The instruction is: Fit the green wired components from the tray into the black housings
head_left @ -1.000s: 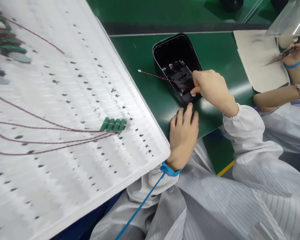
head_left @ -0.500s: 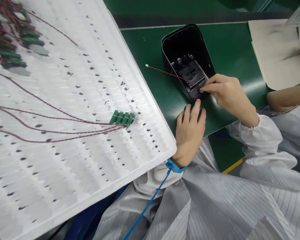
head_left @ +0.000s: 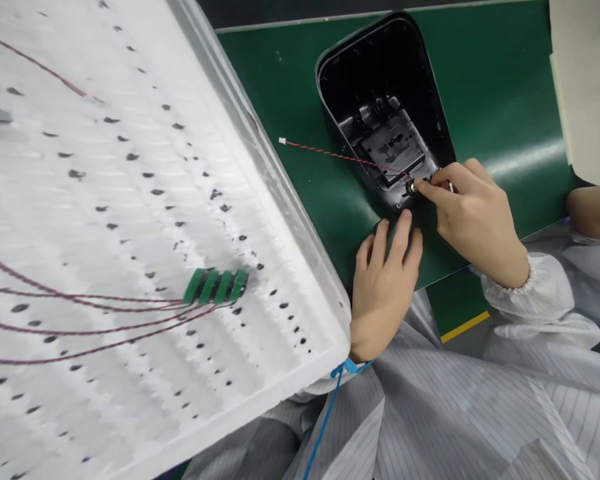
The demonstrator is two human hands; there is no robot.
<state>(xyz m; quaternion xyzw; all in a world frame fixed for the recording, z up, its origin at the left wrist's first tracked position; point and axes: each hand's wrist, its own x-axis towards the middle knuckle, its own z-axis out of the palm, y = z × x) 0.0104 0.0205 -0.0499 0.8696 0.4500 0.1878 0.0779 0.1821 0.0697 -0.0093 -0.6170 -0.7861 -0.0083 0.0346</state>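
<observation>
A black plastic housing [head_left: 325, 100] lies open side up on the green bench, its moulded inside showing. At its near end sits a small round metallic part [head_left: 411, 189], from which a twisted red-and-black wire [head_left: 330, 154] runs out over the left wall to a white connector [head_left: 282, 141]. My right hand [head_left: 480, 217] has its fingers curled at this round part, one fingertip touching it; the other fingers are partly hidden. Flat and spread, my left hand [head_left: 387, 287] rests at the housing's near end, holding nothing. A blue wrist strap [head_left: 347, 367] is around that wrist.
A white foam tray [head_left: 300, 293] fills the left side, beside my left wrist. On it lie several green-edged parts [head_left: 215, 285] with twisted wires. Beige sheets [head_left: 587, 93] and another person's arm [head_left: 595, 210] are at the right.
The view has shifted, so the tray and housing look larger. My right fingers have shifted slightly at the round part, which shows more now. My left hand stays at the housing's near end.
</observation>
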